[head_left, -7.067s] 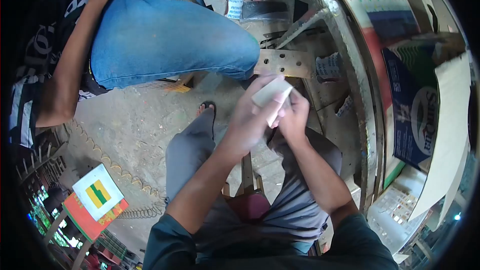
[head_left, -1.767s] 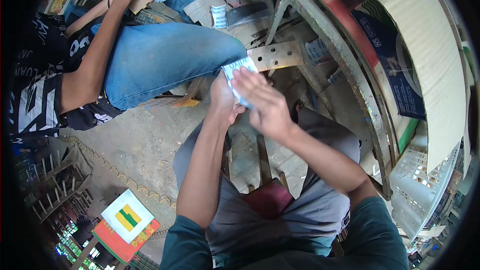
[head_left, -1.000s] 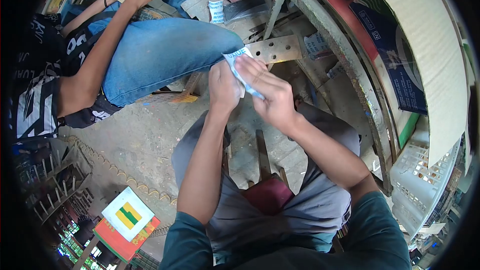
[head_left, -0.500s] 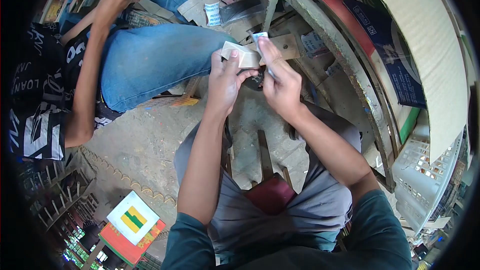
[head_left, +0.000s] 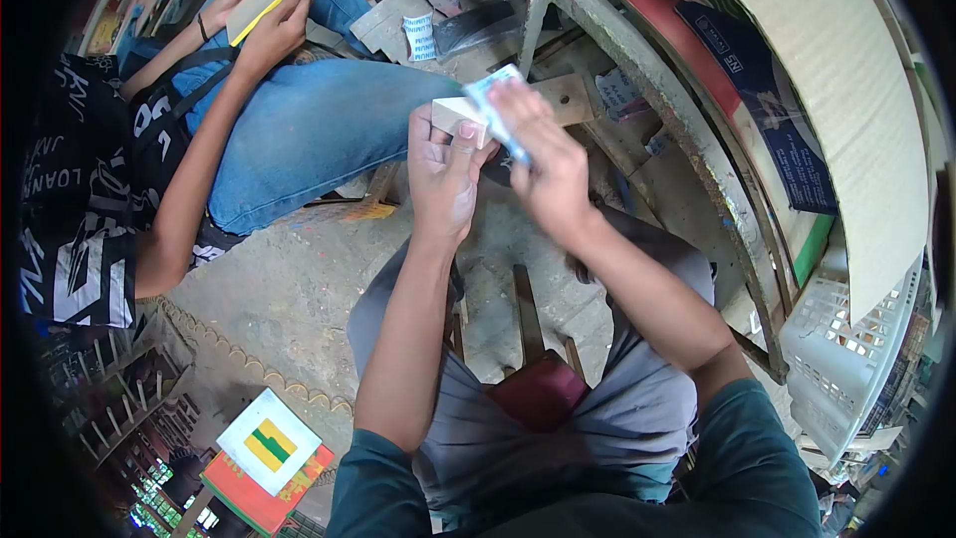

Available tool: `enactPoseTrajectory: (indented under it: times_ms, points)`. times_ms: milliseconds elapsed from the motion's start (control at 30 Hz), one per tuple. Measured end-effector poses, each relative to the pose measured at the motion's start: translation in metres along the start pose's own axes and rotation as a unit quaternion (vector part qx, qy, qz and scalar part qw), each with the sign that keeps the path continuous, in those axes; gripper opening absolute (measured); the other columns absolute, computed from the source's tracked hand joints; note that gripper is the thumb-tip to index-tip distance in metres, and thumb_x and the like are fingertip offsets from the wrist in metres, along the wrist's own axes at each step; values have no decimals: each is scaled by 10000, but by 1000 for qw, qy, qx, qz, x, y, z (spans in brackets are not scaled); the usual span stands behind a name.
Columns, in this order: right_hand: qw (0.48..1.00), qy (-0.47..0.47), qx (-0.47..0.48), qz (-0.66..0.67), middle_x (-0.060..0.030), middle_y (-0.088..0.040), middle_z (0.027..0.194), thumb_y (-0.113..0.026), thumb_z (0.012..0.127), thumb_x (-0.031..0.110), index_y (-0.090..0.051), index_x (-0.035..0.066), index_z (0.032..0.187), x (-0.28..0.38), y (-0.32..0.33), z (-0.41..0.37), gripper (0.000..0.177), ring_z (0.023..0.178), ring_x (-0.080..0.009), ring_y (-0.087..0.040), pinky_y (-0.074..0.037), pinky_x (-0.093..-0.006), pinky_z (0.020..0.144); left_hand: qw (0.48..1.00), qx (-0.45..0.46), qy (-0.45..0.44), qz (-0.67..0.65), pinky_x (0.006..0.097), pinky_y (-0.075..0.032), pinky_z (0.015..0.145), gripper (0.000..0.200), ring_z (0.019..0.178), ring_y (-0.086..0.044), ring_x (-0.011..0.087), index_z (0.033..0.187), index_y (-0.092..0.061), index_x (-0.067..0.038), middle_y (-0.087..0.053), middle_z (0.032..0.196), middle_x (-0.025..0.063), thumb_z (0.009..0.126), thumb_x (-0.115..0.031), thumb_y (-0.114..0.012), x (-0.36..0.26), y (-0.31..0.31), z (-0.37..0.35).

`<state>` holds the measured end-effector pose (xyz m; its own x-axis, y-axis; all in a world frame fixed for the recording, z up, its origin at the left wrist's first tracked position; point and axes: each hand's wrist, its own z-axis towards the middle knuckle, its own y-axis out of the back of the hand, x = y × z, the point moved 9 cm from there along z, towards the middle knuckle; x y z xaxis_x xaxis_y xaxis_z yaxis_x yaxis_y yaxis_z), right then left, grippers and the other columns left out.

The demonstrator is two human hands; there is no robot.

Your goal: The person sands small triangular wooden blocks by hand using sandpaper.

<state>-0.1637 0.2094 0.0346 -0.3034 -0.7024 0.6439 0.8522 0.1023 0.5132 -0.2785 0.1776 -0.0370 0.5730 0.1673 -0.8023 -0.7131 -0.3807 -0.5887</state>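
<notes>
My left hand (head_left: 443, 177) is closed around a small pale wooden block (head_left: 453, 114) with angled faces, its thumb pressed on the near side. In my right hand (head_left: 550, 167) is a folded piece of sandpaper (head_left: 486, 92) with a white and blue printed back. The sandpaper lies against or just beside the block's right side; motion blur hides the exact contact. Whitish dust marks the left hand's thumb and wrist. Part of the block is covered by the left fingers and the sandpaper.
At left, a co-worker in jeans (head_left: 319, 130) holds a flat board (head_left: 261, 5) with a yellow edge. Ahead stands a worn metal frame (head_left: 687, 144). Printed sandpaper scraps (head_left: 419, 38) lie beyond my hands. A white plastic basket (head_left: 832, 359) is right; painted panels (head_left: 249, 483) are lower left.
My right hand has tilted and shifted slightly left with the sandpaper, coming over the block's right side. The block has turned and moved a little left. The co-worker's board has lowered into clearer view.
</notes>
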Motion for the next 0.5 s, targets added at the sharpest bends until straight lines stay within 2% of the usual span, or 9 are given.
enactPoseTrajectory:
  times_ms: [67,200,267,300,333,367,400,467,500]
  points:
    - [1000,-13,-10,-12,-193,-585,1222,-518,629,-152,-603,-11,1188,-12,1,-2,582,1228,-340,-507,-370,-459,1064,1000,19,0,-12,340,-507,907,296,1050,-571,187,1173,-395,-27,-539,1147,125,945,-110,-565,0,-4,-1]
    - [998,33,36,34,-185,-580,1236,-513,631,-153,-607,-12,1176,18,-4,-1,571,1221,-353,-505,-378,-431,1063,1000,2,-15,9,362,-515,907,290,1055,-574,209,1174,-397,-32,-550,1140,132,946,-106,-560,-3,1,6]
    - [1000,-24,-1,1,-184,-571,1255,-511,648,-148,-608,0,1187,-16,4,-1,567,1218,-355,-507,-389,-397,1058,1000,6,-9,-1,385,-525,900,293,1059,-578,232,1174,-396,-30,-552,1145,139,945,-111,-559,-5,0,-2]
    - [994,-52,12,-92,-200,-565,1255,-500,674,-151,-595,10,1212,-39,4,0,569,1218,-350,-508,-408,-368,1040,998,43,-2,-48,412,-510,927,286,1080,-570,255,1187,-392,-25,-547,1170,146,957,-116,-535,-9,-9,-1]
    - [994,-84,-8,-73,-209,-561,1257,-491,690,-158,-575,19,1241,-57,8,-1,585,1220,-344,-512,-413,-366,1034,992,80,5,-94,440,-494,953,281,1101,-563,277,1201,-388,-21,-542,1195,154,969,-121,-511,-13,-17,-1]
    - [992,-112,-33,-40,-208,-560,1258,-484,691,-164,-571,19,1246,-68,11,-9,591,1221,-346,-512,-408,-365,1038,992,96,9,-79,470,-476,950,312,1105,-557,321,1249,-384,-10,-534,1208,177,986,-158,-462,-14,-19,0]
    - [989,-139,-56,-5,-207,-560,1260,-477,691,-171,-566,19,1250,-68,16,-10,597,1221,-348,-512,-402,-364,1042,992,99,6,-80,470,-476,950,312,1105,-557,321,1249,-384,-10,-534,1208,177,986,-158,-462,-15,-20,1]
    - [990,-124,-59,19,-204,-566,1255,-475,686,-176,-574,18,1244,-56,15,-9,599,1222,-348,-513,-396,-376,1046,973,61,104,-199,480,-467,921,405,1049,-573,329,1306,-377,3,-536,1180,186,973,-217,-450,1,-13,0]
    - [990,-114,-63,43,-202,-571,1250,-473,681,-182,-582,18,1237,-49,15,-8,601,1222,-349,-514,-389,-388,1051,955,49,159,-246,451,-459,884,484,968,-586,308,1338,-382,8,-536,1139,184,956,-287,-419,9,-15,-1]
